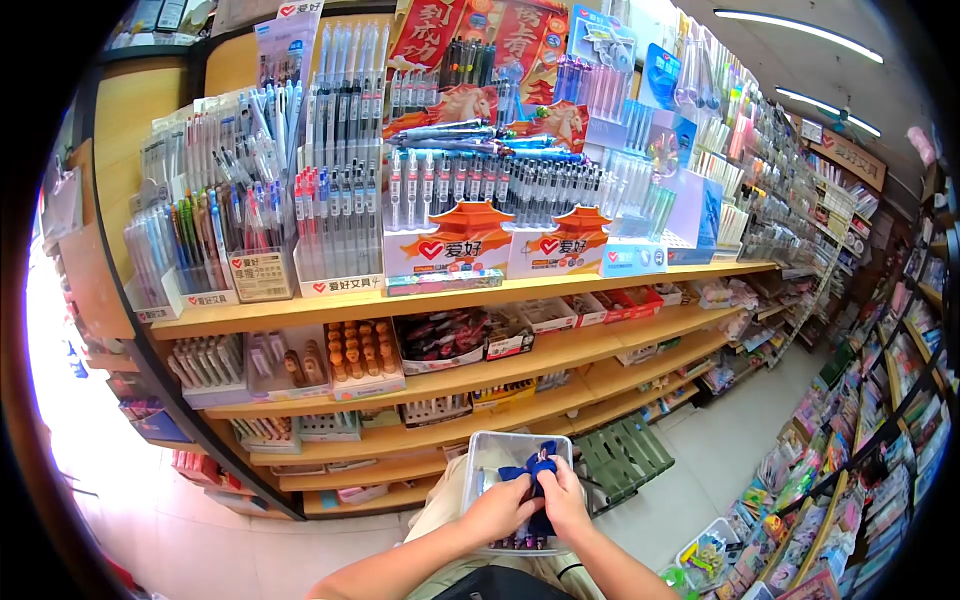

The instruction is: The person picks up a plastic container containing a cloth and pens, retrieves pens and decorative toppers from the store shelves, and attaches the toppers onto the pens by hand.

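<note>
A clear plastic bin (476, 490) rests at my lap, below the front of the shelves. Inside its mouth, my left hand (500, 508) and my right hand (563, 500) come together, fingers closed on a dark blue, cloth-like bundle (540, 462). Its exact kind I cannot make out. Part of the bundle lies behind my fingers, and some of it spreads to the left of them. Several small dark items with coloured ends (522, 542) show at the bin's near end, under my wrists.
A wooden shelf unit (450, 312) stands ahead, its top lined with pen displays (450, 240). Boxes of stationery (362, 360) fill the lower shelves. A green slatted stool (625, 460) is right of the bin. Racks of packets (820, 500) line the aisle's right side.
</note>
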### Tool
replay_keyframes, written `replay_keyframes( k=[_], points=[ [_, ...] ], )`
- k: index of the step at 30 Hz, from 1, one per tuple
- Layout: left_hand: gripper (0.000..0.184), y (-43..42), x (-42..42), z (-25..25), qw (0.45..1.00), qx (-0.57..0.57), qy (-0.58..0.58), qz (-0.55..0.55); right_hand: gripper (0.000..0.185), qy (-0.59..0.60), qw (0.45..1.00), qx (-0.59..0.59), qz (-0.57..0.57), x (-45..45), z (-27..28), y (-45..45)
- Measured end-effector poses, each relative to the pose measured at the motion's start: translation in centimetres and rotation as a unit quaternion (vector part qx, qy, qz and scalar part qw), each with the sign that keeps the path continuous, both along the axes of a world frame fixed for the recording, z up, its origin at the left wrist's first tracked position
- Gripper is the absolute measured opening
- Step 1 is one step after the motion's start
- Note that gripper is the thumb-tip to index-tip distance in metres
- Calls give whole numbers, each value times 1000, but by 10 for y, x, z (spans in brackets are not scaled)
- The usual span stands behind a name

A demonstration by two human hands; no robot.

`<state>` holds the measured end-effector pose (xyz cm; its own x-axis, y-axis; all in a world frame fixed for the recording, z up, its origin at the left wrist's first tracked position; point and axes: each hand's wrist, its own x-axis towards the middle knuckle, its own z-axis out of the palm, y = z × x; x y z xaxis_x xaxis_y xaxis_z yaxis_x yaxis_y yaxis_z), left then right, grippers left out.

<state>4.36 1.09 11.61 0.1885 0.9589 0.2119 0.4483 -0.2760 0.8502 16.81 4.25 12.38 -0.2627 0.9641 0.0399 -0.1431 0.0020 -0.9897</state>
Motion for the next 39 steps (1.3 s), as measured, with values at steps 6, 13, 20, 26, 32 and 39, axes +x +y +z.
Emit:
replay_keyframes(
  k=[6,13,20,26,32,39],
  points=[
    [25,-3,-7,-17,987,-91,-130,-19,18,40,996,-41,69,5,2,-2],
    [20,14,-18,19,977,34,-189,96,26,56,994,-26,96,8,-10,6],
    [21,38,-12,22,945,-71,-317,-40,32,86,989,-20,117,8,-7,7],
    [17,48,-9,11,932,4,-351,91,22,12,980,-56,189,8,-12,1],
    [18,56,-17,17,858,5,-496,131,16,-54,973,-45,219,6,5,-5],
    [26,30,-22,35,904,-156,-394,-53,22,10,983,-63,175,10,3,-6]
  ],
)
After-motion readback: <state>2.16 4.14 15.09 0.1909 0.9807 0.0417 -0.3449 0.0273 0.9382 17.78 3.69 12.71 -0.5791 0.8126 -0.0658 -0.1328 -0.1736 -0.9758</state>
